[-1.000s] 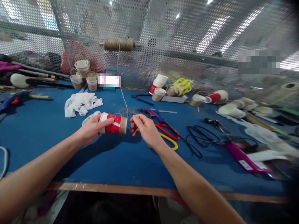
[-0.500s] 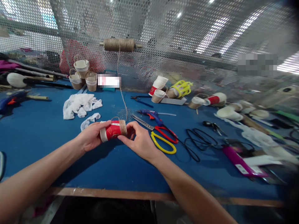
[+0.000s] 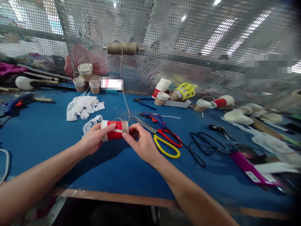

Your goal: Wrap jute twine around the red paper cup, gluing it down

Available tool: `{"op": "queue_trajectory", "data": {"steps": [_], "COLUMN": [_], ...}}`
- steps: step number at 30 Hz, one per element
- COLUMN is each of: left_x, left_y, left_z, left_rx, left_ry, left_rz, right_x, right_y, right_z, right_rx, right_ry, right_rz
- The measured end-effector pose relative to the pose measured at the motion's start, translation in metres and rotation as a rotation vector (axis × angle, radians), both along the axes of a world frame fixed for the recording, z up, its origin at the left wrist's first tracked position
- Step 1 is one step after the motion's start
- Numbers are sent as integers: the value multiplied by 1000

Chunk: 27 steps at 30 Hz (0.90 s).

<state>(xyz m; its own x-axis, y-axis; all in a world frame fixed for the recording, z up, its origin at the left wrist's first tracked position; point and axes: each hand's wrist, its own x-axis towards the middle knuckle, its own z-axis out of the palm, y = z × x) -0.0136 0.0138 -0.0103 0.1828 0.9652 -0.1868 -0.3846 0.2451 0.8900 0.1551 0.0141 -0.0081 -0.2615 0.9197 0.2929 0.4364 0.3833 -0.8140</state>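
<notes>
A red and white paper cup [image 3: 114, 134] lies on its side between my hands above the blue table. My left hand [image 3: 94, 138] is closed around its white rim end, the thumb along the red wall. Thumb and fingers of my right hand [image 3: 138, 138] grip the other end, where twine [image 3: 125, 126] is wound in a band. From there the strand runs up to a twine spool [image 3: 121, 48] on a rod at the mesh. Scissors [image 3: 156, 130] with red and yellow handles and a blue glue gun [image 3: 154, 118] lie just right of my right hand.
White lace [image 3: 82, 105] lies behind my left hand. Several twine-wrapped cups [image 3: 86, 70] are stacked at the back left. Pliers [image 3: 144, 103], more cups [image 3: 162, 86], a black cord [image 3: 199, 141], keys [image 3: 222, 131] and a purple power strip [image 3: 254, 169] lie to the right.
The cup has turned about its long axis, so its white printed strip now faces me more. My left thumb lies further over the red wall. The view has shifted slightly left.
</notes>
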Motion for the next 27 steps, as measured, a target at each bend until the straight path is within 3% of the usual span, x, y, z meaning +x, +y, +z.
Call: {"op": "queue_trajectory", "data": {"steps": [5,8,13,18,24,27], "left_x": [-3,-3,-3,-1,0,-1], "left_y": [-2,-2,1,0,1,1], "left_z": [-1,2,7,7,2,1], "left_rx": [238,169,-160,-178,-156,-150], "left_ry": [231,223,14,18,59,77], "left_rz": [-141,-190,-146,-94,-34,-12], "right_x": [5,5,1,-2,-1,-1], "right_y": [10,10,-3,-10,-7,-5], "right_z": [1,0,5,4,2,1], "right_rx": [-280,-319,-75,182,206,143], "right_ry": [277,289,98,-19,-77,-74], "right_rz": [-35,-8,59,138,149,154]}}
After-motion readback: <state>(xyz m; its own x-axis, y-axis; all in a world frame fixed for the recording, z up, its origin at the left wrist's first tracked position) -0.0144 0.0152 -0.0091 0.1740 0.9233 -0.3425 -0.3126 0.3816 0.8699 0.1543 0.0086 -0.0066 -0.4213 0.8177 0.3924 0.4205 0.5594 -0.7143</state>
